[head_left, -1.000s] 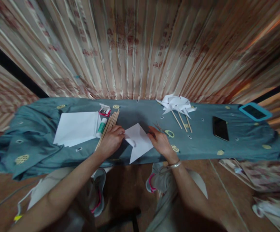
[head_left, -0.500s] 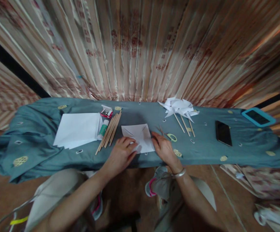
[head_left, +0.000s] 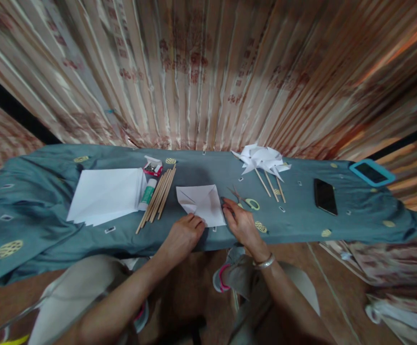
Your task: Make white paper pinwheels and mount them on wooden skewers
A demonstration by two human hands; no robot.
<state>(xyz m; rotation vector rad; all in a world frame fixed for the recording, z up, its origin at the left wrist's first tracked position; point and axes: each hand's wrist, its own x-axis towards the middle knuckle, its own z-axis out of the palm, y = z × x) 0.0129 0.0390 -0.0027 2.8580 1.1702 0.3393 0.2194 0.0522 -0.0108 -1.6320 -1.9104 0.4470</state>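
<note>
A square white sheet of paper point(head_left: 208, 203) with slits cut in from its corners lies before me. Over its near left part my left hand point(head_left: 187, 232) is closed, fingers pinched on the paper, and a flap curls up just beyond them. Beside the right edge rests my right hand point(head_left: 242, 220), open, index finger stretched out and a bracelet on its wrist. Scissors point(head_left: 251, 204) with pale green handles lie just past that hand. To the left are several thin wooden sticks point(head_left: 160, 196) and a green and white glue stick point(head_left: 148, 192).
At left lies a stack of white paper point(head_left: 104, 194), with a small red and white box point(head_left: 153, 166) of metal bits near it. White paper pinwheels point(head_left: 264, 158) on sticks lie behind the scissors. Farther right are a black phone point(head_left: 325, 196) and a blue-framed tablet point(head_left: 373, 172).
My left hand has drawn back toward the sheet's near edge, and a curled paper flap now shows beyond its fingers. My right hand has shifted slightly off the right edge. The view has turned slightly.
</note>
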